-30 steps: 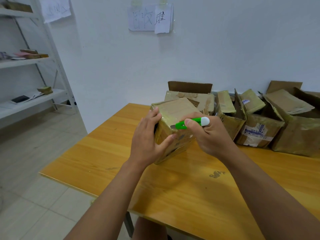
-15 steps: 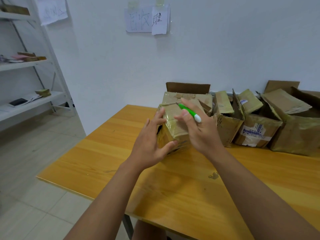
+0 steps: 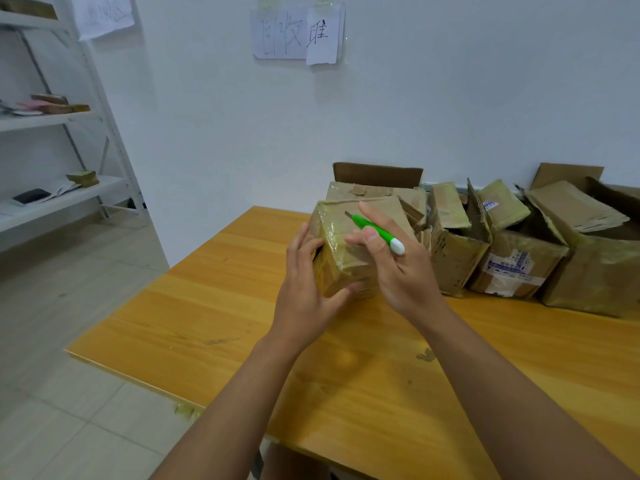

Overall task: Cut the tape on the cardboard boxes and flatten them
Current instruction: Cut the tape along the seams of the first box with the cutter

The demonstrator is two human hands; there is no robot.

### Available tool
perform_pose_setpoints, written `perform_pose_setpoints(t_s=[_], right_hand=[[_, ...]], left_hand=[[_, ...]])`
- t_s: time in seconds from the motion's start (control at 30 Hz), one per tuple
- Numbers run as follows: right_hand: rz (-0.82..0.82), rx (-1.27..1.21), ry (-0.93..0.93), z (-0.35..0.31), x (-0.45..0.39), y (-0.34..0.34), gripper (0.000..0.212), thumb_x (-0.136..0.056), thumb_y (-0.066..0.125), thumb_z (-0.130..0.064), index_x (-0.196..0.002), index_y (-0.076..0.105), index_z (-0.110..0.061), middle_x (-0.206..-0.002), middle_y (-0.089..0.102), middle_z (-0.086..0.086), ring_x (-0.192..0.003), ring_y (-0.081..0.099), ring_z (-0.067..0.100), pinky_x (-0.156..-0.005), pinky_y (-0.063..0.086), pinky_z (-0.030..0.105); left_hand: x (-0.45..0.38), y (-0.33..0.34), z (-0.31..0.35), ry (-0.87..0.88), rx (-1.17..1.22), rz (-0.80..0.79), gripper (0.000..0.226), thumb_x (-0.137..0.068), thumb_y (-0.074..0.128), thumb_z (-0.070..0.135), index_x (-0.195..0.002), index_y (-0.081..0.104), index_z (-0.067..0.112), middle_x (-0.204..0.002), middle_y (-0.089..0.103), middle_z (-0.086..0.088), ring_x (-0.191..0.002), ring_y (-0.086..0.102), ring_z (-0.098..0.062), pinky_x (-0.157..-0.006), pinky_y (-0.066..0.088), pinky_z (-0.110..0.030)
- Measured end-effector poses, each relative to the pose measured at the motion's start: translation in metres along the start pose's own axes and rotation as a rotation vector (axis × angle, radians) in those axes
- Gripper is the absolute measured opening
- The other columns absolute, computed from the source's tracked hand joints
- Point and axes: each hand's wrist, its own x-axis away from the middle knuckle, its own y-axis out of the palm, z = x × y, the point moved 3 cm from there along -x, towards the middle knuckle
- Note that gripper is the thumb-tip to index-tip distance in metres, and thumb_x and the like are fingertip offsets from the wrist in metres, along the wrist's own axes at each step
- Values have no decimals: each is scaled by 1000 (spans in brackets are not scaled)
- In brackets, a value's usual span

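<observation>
Right hand (image 3: 398, 268) pinches the green box cutter (image 3: 375, 232) — blade aimed far-left along the taped box (image 3: 349, 251); left hand (image 3: 308, 289) clasps its near-left side.

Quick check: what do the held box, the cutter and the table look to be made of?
Box: brown cardboard under glossy clear tape, which wrinkles and glints. Cutter: smooth green plastic body, white end cap, small grey blade, likely metal. Table: yellow wood-grain top, semi-gloss; solid wood or laminate, can't tell.
</observation>
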Motion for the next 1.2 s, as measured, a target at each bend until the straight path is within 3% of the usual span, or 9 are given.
perform_pose_setpoints(t_s=[0.1, 0.2, 0.4, 0.53, 0.63, 0.8, 0.93, 1.07, 1.2], right_hand=[[-24, 17, 14, 4, 1, 4, 33, -99, 43, -39, -130, 43, -47, -105, 72, -8, -104, 65, -1, -84, 52, 16], [2, -7, 21, 8, 2, 4, 35, -98, 42, -38, -133, 43, -41, -106, 72, -5, -109, 61, -4, -84, 48, 12], [71, 51, -30, 8, 0, 1, 45, -98, 42, -47, -141, 40, -36, -116, 68, -5, -110, 62, 6, -86, 54, 26], [145, 236, -85, 6, -3, -1, 42, -99, 38, -47, -141, 40, -38, -126, 64, -7, -77, 47, -16, -67, 44, 18], [155, 264, -82, 4, -4, -7, 42, -102, 38, -42, -141, 43, -29, -118, 67, -7, -64, 51, -13, -60, 43, 13], [147, 209, -39, -3, -5, -19, 46, -99, 38, -37, -140, 46, -19, -117, 68, -8, -54, 53, -12, -53, 36, 4], [118, 191, -25, -2, -5, -20, 46, -99, 39, -39, -140, 47, -19, -116, 67, -15, -48, 54, 5, -51, 38, 9], [58, 198, -33, 2, -4, -17, 41, -102, 40, -43, -139, 47, -27, -111, 68, -22, -89, 68, 19, -77, 55, 34], [-4, 223, -74, -2, -2, -7, 39, -100, 41, -45, -138, 46, -34, -104, 71, -15, -99, 67, 15, -81, 55, 44]], left_hand=[[-3, 1, -3, -12, 37, -14, 83, -78, 80, 42, -145, 36, 21, -158, 18, 6, -144, 23, -1, -100, 28, 0], [-4, 2, -10, -50, 71, 25, 74, -78, 82, 38, -137, 43, 20, -146, 28, 4, -136, 30, 2, -98, 29, -1], [-7, 2, -7, -45, 71, 9, 69, -73, 84, 41, -127, 48, 17, -138, 32, 0, -130, 35, -3, -98, 29, -2], [-7, 5, 12, 36, 66, -23, 66, -74, 80, 45, -128, 47, 26, -153, 17, 11, -145, 21, -11, -111, 39, -37], [-10, 3, 21, 47, 111, -130, 59, -77, 69, 48, -129, 43, 38, -162, 2, 17, -151, 6, -12, -112, 36, -52], [-19, -1, 17, 63, 73, -224, 55, -76, 48, 35, -128, 41, 48, -164, -1, 13, -149, 8, -10, -114, 29, -55], [-35, -8, 14, 71, -88, -107, 60, -79, 60, 32, -134, 35, 32, -154, 34, 2, -134, 39, -14, -106, 35, -52], [-40, -15, 19, 155, -246, -72, 75, -78, 66, 41, -143, 36, 18, -132, 53, -1, -117, 47, -16, -102, 38, -37], [-40, -18, 26, 194, -393, -123, 86, -80, 74, 32, -152, 32, 13, -137, 54, -8, -118, 52, -21, -89, 39, -25]])
